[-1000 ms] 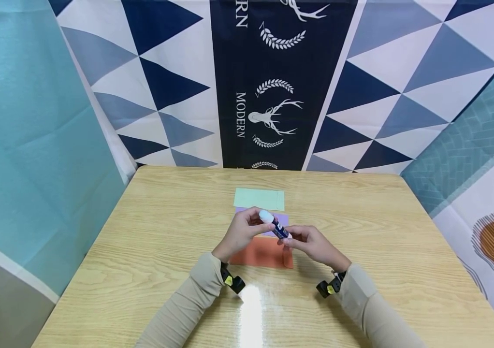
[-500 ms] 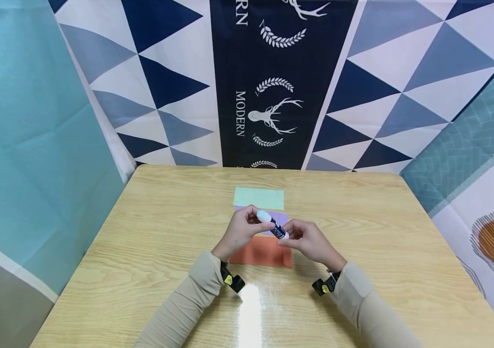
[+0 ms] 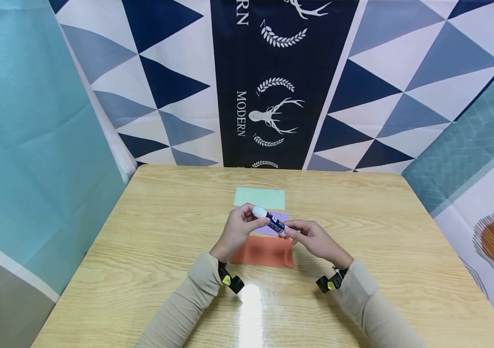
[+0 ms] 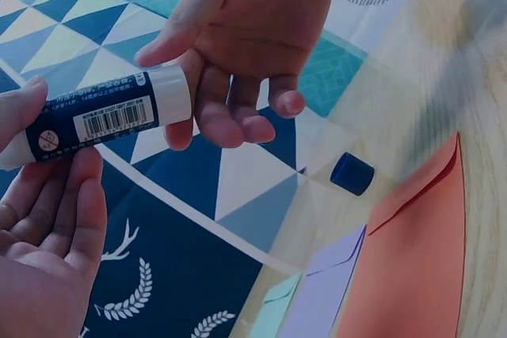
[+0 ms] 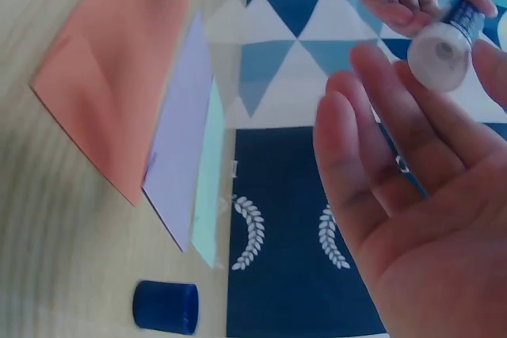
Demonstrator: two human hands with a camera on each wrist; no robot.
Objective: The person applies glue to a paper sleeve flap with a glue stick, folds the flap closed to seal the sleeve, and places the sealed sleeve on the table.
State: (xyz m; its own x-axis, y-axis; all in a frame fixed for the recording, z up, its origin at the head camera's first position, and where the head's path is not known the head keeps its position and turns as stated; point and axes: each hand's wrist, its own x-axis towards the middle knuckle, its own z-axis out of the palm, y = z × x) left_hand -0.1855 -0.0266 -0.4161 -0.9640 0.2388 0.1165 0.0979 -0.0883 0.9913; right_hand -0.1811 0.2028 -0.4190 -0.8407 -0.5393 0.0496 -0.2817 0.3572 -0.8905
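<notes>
A glue stick (image 3: 276, 224) with a dark blue label and white ends is held slanted above the table between both hands. My left hand (image 3: 239, 227) pinches its upper white end between thumb and fingers. At the lower end, my right hand (image 3: 318, 241) has thumb and forefinger on the white base (image 4: 169, 95), its other fingers loosely spread in the left wrist view. The blue cap (image 4: 352, 173) lies apart on the table, near the envelopes. Beneath the hands is an orange envelope (image 3: 262, 251), with a purple envelope (image 3: 262, 229) and a mint green envelope (image 3: 260, 198) beyond it.
The wooden table (image 3: 164, 212) reaches back to a patterned cloth (image 3: 268, 87) hanging behind it. Teal cloth (image 3: 34, 145) hangs on the left. A bright glare spot lies on the tabletop between the forearms.
The glue stick has shifted slightly up and left, and lies at a flatter slant. My right hand has changed its finger position at the base. The envelopes have stayed put.
</notes>
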